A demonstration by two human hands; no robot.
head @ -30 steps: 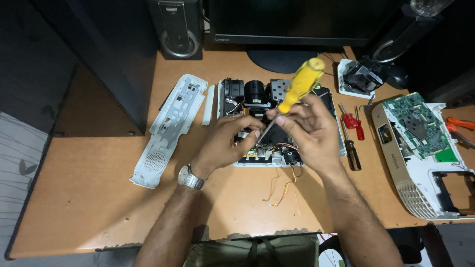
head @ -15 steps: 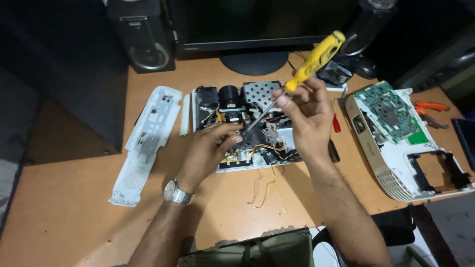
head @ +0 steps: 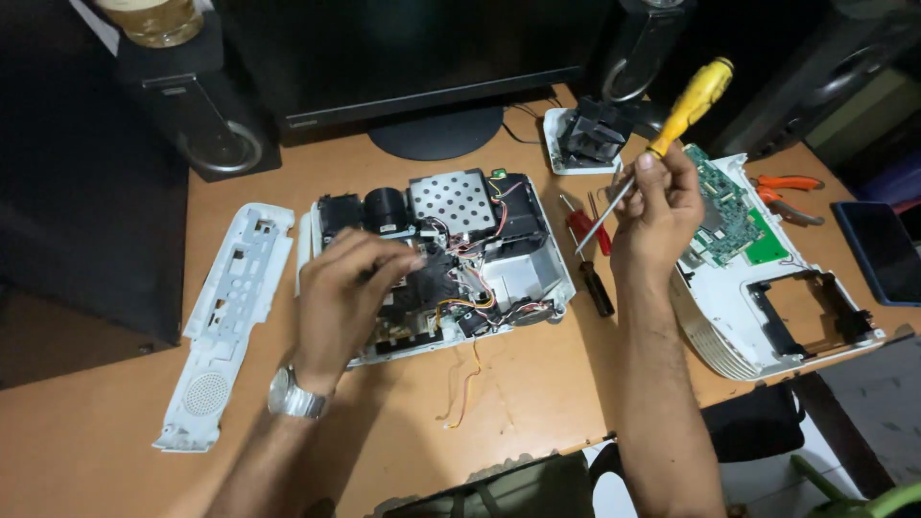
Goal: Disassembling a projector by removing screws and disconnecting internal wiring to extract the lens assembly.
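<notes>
An opened projector (head: 484,240) lies on the wooden desk (head: 115,460), its black lens block, perforated metal plate and coloured wires exposed. My left hand (head: 350,293), a watch on its wrist, rests over the left part of the internals with fingers bent down into them; whether it holds a part I cannot tell. My right hand (head: 657,211) is raised to the right of the projector, gripping a yellow-handled screwdriver (head: 686,101) whose shaft slants down to the left, its tip off the device.
A long white cover panel (head: 225,326) lies at left. The projector's white top shell (head: 767,297) with a green circuit board (head: 724,211) sits at right. Red and black screwdrivers (head: 590,254), orange pliers (head: 791,187), a fan unit (head: 585,139), a monitor stand (head: 436,129), speakers and a dark tablet (head: 883,249) surround them.
My right hand has lifted the screwdriver out of the projector and carried it right. My left hand stays over the internals. The view has shifted.
</notes>
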